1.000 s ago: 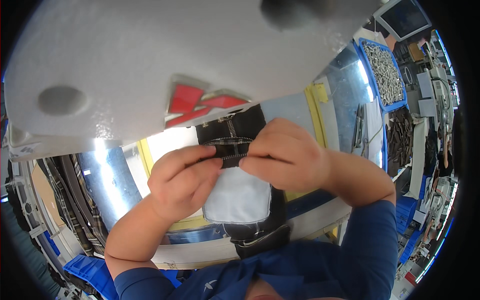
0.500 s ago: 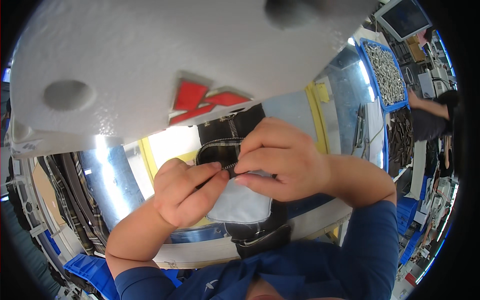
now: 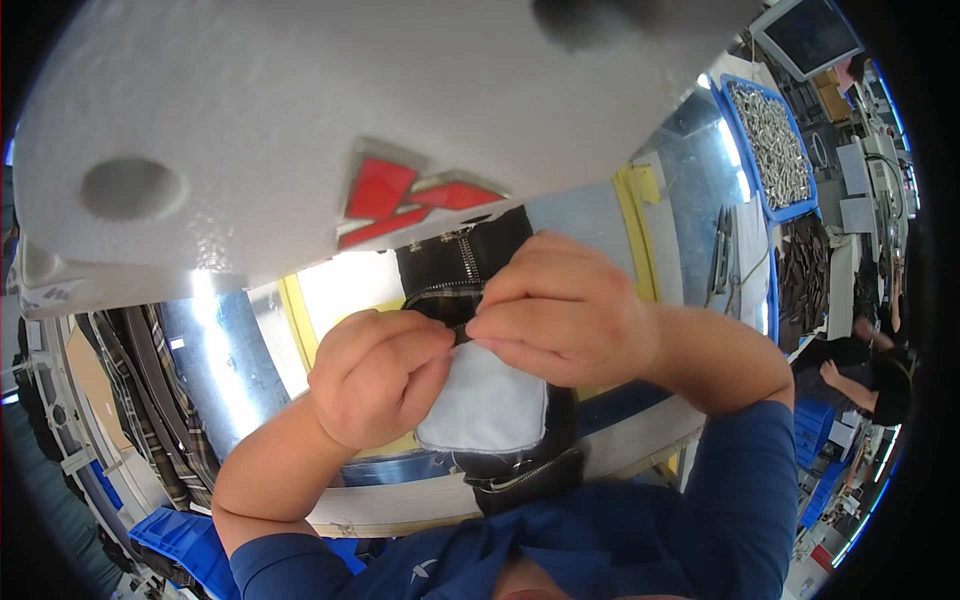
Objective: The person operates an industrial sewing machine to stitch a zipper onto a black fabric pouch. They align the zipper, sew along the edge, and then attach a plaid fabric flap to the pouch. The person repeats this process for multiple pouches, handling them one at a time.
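Note:
A dark zipper [image 3: 440, 290] with metal teeth curves over a black fabric piece [image 3: 505, 238]. Both my hands pinch its edge, fingertips almost meeting. My left hand [image 3: 378, 375] grips the zipper from the left side; thumb and bent fingers are pressed together. From the right, my right hand [image 3: 560, 315] pinches it too, covering part of the strip. Below the fingers lies a pale blue pocket cloth [image 3: 482, 400] with a stitched rim. Nearer to me, another black piece with an open metal zip [image 3: 530, 480] hangs over the table's front edge.
A large white sewing machine head [image 3: 260, 110] fills the upper view, close above the work. At right are a blue tray [image 3: 812, 208] of metal pieces, small scissors [image 3: 721, 250] and a dark heap [image 3: 803, 275]. Plaid cloth [image 3: 150, 390] hangs at left. A co-worker [image 3: 865, 375] is at far right.
My left fingers have curled in, and the fingertips sit slightly higher at the zipper. My right hand has barely shifted. The co-worker at right has moved lower in the view.

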{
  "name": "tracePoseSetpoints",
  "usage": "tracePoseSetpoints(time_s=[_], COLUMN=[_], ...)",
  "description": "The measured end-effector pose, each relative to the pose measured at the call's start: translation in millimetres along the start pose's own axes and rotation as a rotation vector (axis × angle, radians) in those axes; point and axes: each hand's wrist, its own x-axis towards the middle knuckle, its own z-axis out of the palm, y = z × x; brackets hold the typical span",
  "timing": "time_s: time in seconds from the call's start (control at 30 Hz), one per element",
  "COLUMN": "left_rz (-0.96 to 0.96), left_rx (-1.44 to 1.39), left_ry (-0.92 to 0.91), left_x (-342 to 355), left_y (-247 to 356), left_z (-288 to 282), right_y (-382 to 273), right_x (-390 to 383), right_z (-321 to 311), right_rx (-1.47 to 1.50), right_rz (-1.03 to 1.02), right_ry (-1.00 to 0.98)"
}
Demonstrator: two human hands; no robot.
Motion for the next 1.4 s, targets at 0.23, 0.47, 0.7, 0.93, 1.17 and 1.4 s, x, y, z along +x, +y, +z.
tracePoseSetpoints(time_s=[0.23, 0.47, 0.7, 0.93, 1.17, 1.4], left_rz=[0.017, 0.015, -0.1, -0.286, -0.406, -0.544], left_rx=[0.014, 0.022, -0.037, -0.144, -0.145, -0.244], left_ry=[0.002, 0.005, -0.024, -0.084, -0.118, -0.155], left_x=[1.3, 1.6, 4.3, 13.5, 11.2, 10.5], left_y=[0.1, 0.2, 2.7, 8.2, 7.9, 5.8], left_z=[0.9, 1.6, 2.0, 1.6, 0.3, -0.7], right_y=[-4.0, -3.8, -1.0, -0.7, 0.1, 1.7], right_x=[4.4, 3.3, -0.3, 1.4, 0.7, 2.8], right_z=[-0.4, 0.7, 3.3, 4.7, 7.1, 1.1], right_rx=[0.083, 0.074, 0.036, 0.054, 0.187, 0.281], right_rz=[0.095, 0.091, 0.084, 0.141, 0.312, 0.473], right_ry=[-0.006, -0.004, 0.011, -0.037, -0.058, -0.101])
